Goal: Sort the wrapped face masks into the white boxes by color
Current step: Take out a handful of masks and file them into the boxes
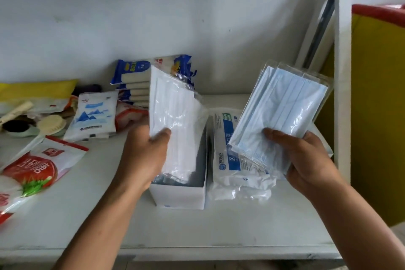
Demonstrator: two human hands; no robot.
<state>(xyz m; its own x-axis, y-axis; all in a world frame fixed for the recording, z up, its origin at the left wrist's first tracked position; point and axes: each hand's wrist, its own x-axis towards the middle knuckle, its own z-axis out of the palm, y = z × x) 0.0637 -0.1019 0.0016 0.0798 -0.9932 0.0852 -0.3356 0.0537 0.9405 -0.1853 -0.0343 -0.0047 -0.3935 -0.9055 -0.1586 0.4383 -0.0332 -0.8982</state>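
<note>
Tabletop (197,230), pale and scuffed, is filling the lower view, with its left side running out of frame. A yellow panel with a red top (377,116) is standing at the far right, cut off by the edge, so I cannot tell what it belongs to. A white box (179,195) is sitting open at the middle of the tabletop. Something dark grey is lying inside it, hard to make out because the load above is covering most of the opening. The left hand (144,155) is holding a pack of wrapped white masks (175,112) over that box, its grip closing on the pack's lower left edge with the thumb lying across the front. The fingers behind are hidden. The right hand (306,160) is holding a fanned stack of wrapped blue masks (282,105) up to the right of the box, thumb pressing on top. How many packs are making up the stack is unclear. A crumpled printed bag (232,169) is lying just beside the box, partly hidden under the blue stack. At the left a red food pouch (32,171) is being cropped by the frame. Behind it a pack printed with blue mountains (92,114) is leaning, and a blue-wrapped bundle (135,81) is standing against the wall, half covered by the white pack. A round brush (51,124) is lying among blurred clutter.
</note>
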